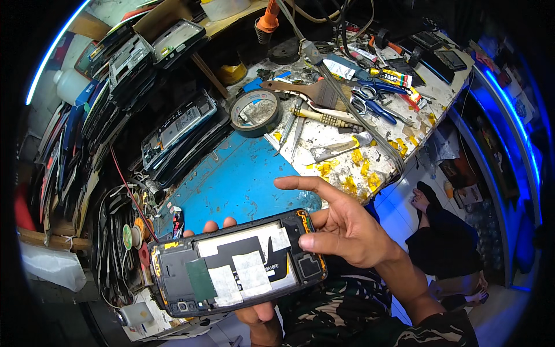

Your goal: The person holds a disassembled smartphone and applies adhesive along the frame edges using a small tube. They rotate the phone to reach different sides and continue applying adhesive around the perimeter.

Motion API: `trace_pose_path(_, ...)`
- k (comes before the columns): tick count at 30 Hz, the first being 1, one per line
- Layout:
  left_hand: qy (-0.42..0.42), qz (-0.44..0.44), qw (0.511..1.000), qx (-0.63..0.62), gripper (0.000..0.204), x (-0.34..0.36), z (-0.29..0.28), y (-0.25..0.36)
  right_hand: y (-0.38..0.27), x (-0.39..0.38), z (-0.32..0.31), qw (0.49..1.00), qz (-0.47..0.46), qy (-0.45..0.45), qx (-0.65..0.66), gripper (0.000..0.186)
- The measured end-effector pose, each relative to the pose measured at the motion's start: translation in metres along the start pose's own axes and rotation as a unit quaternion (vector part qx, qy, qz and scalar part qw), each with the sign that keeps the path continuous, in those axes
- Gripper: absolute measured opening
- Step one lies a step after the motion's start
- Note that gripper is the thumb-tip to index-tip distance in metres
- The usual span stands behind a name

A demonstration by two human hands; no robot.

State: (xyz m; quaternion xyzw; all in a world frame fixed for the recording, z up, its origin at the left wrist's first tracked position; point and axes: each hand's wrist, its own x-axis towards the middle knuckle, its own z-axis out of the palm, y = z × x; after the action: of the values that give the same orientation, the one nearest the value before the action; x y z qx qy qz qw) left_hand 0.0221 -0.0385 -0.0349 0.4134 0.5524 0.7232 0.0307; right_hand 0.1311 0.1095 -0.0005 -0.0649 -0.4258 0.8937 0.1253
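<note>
An opened smartphone point(191, 260), its back cover off, lies tilted across my two hands above the bench's near edge. Its dark frame bears orange adhesive along the ends, and pale paper or tape pieces and a dark green patch cover the battery area. My left hand point(260, 319) grips it from beneath; fingertips show over the far edge, and the palm is hidden. At the phone's right end, the thumb of my right hand point(352, 231) rests on the inner face. The right index finger stretches out past the far edge, while the other fingers are partly hidden.
A blue mat point(231, 173) covers the bench beyond the phone. Past it lie a tape roll point(256, 113), a wide brush point(318, 92), scissors point(373, 107), tweezers and glue tubes. Phone parts point(179, 133) are stacked at left. Another person's legs point(445, 231) show at right.
</note>
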Motion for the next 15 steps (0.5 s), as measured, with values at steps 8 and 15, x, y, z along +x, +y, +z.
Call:
trace_pose_path(8,-0.085,0.012,0.933,0.35,0.111,-0.001,-0.026,0.005,0.001,0.004,0.006,0.946,-0.172,0.187,-0.203,0.051)
trace_pose_path(15,-0.127,-0.019,0.864,0.486,0.113,-0.012,-0.026,0.02,-0.002,-0.005,0.005,0.965,-0.083,0.103,-0.228,0.03)
